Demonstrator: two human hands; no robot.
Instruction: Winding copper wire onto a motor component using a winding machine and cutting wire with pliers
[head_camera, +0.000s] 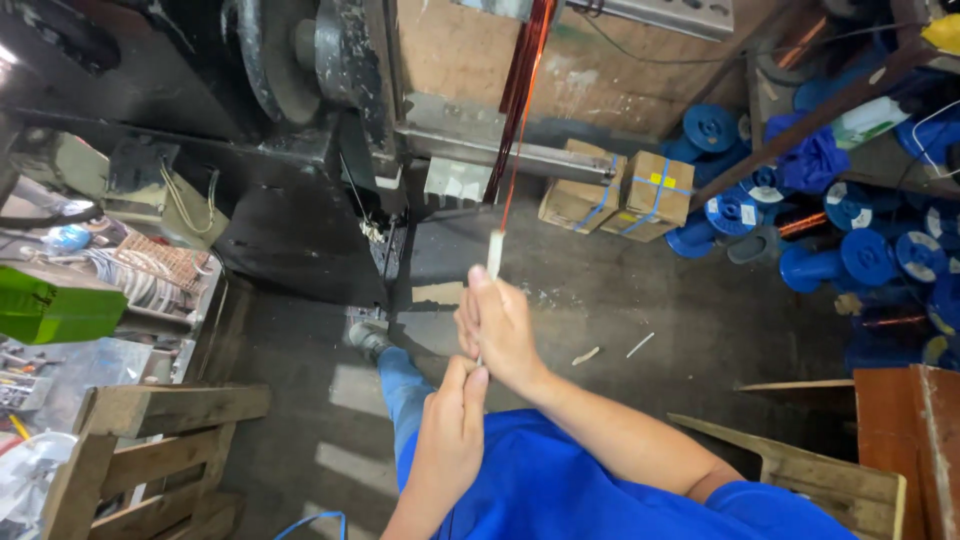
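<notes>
Blue shirt sleeve (600, 480) fills the bottom edge, w/ both hands raised in front. Right hand (500, 330) has its grip closed round a thin white sleeve tube (494, 252), tip poking up; copper wire (515, 150) runs from it up to the winding machine (330, 90). Left hand (450, 430) pinches the tube's lower end just below. Behind: cardboard boxes (620, 190) w/ blue straps, blue spools (860, 250) stacked right, wooden pallet (150, 450) left. Dark, stained concrete floor (620, 290), offcuts lying nearby.
</notes>
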